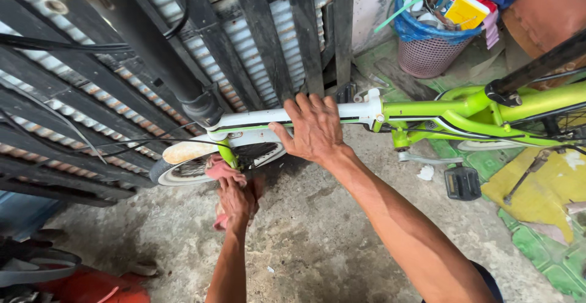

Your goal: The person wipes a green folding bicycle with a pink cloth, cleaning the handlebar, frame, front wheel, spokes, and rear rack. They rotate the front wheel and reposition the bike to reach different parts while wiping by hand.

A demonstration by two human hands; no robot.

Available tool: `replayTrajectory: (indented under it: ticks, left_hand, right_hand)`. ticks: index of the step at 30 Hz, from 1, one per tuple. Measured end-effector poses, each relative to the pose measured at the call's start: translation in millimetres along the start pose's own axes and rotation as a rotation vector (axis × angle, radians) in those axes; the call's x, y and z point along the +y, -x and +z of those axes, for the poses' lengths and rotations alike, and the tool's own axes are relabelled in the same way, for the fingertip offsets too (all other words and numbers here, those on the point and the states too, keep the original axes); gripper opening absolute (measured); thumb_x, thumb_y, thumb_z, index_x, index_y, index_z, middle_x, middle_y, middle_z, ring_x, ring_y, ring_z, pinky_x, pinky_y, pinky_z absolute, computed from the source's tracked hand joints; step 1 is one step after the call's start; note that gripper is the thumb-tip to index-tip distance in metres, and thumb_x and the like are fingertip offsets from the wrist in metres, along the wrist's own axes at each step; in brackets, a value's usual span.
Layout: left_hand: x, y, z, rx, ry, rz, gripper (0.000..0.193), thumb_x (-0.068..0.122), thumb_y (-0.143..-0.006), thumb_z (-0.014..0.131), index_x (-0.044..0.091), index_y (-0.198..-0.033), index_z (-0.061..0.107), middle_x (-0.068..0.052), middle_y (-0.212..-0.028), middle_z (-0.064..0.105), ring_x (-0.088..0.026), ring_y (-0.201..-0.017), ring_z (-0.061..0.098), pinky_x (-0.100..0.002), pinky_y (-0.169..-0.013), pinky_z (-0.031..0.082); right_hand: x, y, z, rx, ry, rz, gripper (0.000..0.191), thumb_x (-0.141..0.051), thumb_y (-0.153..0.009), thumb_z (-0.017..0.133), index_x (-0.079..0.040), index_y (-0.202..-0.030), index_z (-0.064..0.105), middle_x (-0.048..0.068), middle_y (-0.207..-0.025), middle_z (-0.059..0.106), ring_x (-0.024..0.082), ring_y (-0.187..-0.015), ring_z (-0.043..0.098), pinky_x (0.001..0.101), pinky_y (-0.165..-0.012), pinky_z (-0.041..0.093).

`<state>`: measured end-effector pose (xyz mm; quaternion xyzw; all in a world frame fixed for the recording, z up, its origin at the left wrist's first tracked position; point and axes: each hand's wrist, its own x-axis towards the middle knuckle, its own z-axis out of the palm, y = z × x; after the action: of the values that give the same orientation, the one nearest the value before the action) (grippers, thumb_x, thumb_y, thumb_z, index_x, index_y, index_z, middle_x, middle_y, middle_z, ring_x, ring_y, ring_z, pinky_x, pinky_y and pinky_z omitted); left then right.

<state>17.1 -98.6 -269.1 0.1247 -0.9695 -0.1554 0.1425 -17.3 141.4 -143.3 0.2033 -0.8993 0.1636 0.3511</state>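
Note:
A green and white bicycle (464,111) stands on the concrete floor. My right hand (314,129) lies over its white frame tube (250,121), fingers curled on top and thumb beneath. Below it, my left hand (236,200) grips a pink rag (220,170) and presses it against the green fork (227,154) beside the front wheel (183,167). A pale mudguard (186,151) covers the top of that wheel.
A dark metal gate with corrugated sheeting (91,77) stands right behind the wheel. A black pedal (462,183) and a kickstand (525,175) hang at the right. A pink basket lined with a blue bag (430,53) holds clutter at the back. Green and yellow mats (543,205) lie on the right.

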Motion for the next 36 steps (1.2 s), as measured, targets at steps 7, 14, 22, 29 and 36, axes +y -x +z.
replayTrajectory:
  ticks: [7,14,22,29,36]
  left_hand:
    - [2.5,60.1,-30.6,0.069,0.494,-0.105,0.036,0.032,-0.094,0.071,0.001,-0.111,0.067,-0.028,-0.101,0.071,-0.044,-0.093,0.069,-0.052,-0.080,0.053]
    - [59.8,109.0,-53.7,-0.055,0.844,-0.051,0.034,0.033,-0.098,0.066,0.000,-0.105,0.067,-0.018,-0.093,0.074,-0.025,-0.087,0.069,-0.038,-0.082,0.053]
    - [112.1,145.5,-47.8,-0.597,1.515,-0.225,0.048,0.041,-0.093,0.063,0.012,-0.130,0.056,-0.007,-0.121,0.066,-0.018,-0.107,0.066,-0.033,-0.089,0.057]
    - [190.0,165.7,-89.2,-0.798,0.736,0.111,0.050,0.056,-0.101,0.049,0.012,-0.122,0.063,-0.013,-0.116,0.066,-0.027,-0.103,0.064,-0.037,-0.083,0.054]
    - [241.8,75.2,-146.1,0.508,0.345,0.890,0.038,0.034,-0.104,0.062,0.002,-0.084,0.067,-0.017,-0.080,0.064,-0.038,-0.077,0.061,-0.050,-0.076,0.048]
  right_hand:
    - [-6.3,8.6,-19.5,0.000,0.020,0.019,0.050,-0.053,-0.097,0.057,-0.004,-0.107,0.067,0.014,-0.096,0.061,0.030,-0.091,0.056,0.0491,-0.080,0.039]
    - [-19.2,26.7,-64.3,0.035,-0.047,-0.050,0.069,-0.048,-0.090,0.060,-0.001,-0.141,0.056,0.024,-0.136,0.055,0.041,-0.125,0.050,0.0585,-0.099,0.037]
    - [-42.5,185.2,-86.4,0.012,-0.690,0.322,0.077,-0.035,-0.092,0.074,-0.003,-0.154,0.041,0.024,-0.157,0.040,0.041,-0.148,0.036,0.0537,-0.121,0.033]
    - [7.5,280.2,-64.2,0.073,-1.389,1.324,0.049,-0.020,-0.084,0.079,0.005,-0.125,0.069,0.019,-0.119,0.074,0.029,-0.105,0.072,0.0408,-0.089,0.060]
    - [89.9,261.7,-89.6,0.652,-1.209,1.079,0.046,-0.013,-0.093,0.074,0.000,-0.135,0.062,0.008,-0.126,0.070,0.016,-0.112,0.065,0.0313,-0.099,0.051]
